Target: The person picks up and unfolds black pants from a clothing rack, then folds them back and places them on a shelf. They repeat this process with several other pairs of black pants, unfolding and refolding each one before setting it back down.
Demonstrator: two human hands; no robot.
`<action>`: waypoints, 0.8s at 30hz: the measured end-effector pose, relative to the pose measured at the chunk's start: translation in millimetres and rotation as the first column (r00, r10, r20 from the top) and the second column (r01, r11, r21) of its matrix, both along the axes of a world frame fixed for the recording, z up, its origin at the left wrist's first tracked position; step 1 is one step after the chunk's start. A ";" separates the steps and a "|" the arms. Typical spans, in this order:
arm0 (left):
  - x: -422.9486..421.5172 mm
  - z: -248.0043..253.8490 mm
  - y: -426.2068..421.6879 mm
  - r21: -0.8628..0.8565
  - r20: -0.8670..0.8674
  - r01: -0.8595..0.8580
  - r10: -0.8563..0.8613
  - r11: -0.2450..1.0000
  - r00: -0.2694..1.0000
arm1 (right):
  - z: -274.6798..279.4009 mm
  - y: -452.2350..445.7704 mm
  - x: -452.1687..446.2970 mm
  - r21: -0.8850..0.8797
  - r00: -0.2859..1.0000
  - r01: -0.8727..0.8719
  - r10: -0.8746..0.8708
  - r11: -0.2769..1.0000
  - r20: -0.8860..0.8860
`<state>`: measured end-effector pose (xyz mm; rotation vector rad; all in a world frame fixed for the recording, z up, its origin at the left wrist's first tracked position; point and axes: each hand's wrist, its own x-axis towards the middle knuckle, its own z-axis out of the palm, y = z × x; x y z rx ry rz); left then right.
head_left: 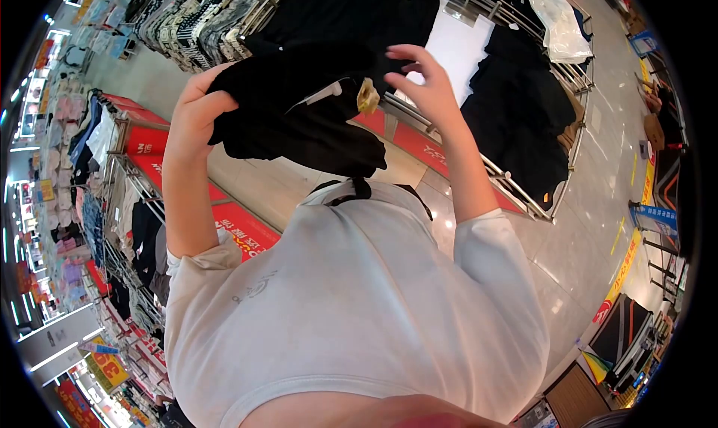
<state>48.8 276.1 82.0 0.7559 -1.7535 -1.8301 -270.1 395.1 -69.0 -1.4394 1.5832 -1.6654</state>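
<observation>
A black folded garment (299, 140) hangs in the air in front of my chest. My left hand (198, 117) is closed on its left end, with the thumb on the near side and the fingers partly hidden by the cloth. A white strip, perhaps a label (323, 93), shows in the garment's fold. At its right end is a small tan piece (367, 96) that I cannot make out. My right hand (426, 87) is just beyond that end, apart from the cloth, its fingers spread and slightly curved with nothing between them.
Ahead, a metal-railed display holds black clothes (523, 121), a white panel (452, 50) and a clear plastic bag (557, 24). Patterned clothes (194, 31) lie at the far left. Another clothes rack (134, 203) and red signs (243, 230) stand left. A tiled aisle (591, 181) runs along the right.
</observation>
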 end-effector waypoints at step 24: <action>6.8 -6.0 -54.5 -0.852 0.366 0.172 0.329 0.494 0.870 | 83.0 -11.0 -2.5 -0.268 0.990 0.081 -0.109 0.960 -0.091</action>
